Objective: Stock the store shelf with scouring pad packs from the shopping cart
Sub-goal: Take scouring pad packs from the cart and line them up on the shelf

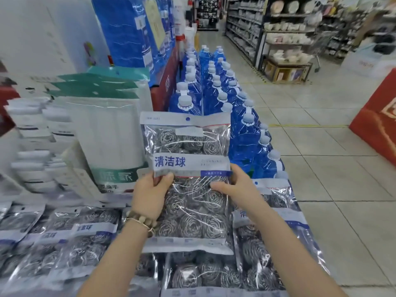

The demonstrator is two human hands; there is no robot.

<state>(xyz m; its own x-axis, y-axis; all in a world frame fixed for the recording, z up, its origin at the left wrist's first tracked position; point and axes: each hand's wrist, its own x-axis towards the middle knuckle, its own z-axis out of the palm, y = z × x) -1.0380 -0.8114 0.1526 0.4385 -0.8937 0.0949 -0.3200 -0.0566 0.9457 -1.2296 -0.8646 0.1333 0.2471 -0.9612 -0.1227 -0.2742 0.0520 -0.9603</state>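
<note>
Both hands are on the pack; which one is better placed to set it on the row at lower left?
Probably left: the left hand grips the clear plastic pack of steel scouring balls on the side nearest the flat-lying packs; the right hand would cross over.

Clear scouring pad pack [186,179] shows silver swirled balls, blue lettering; bottles [244,129] hold blue liquid.

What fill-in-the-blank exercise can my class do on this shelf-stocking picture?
1. The left hand grips the scouring pad pack by its left edge; the right hand grips its ____ edge.
2. A beaded bracelet sits on the ____ wrist.
3. The bottles beyond the pack hold ____ liquid.
Missing words: right; left; blue.
</note>
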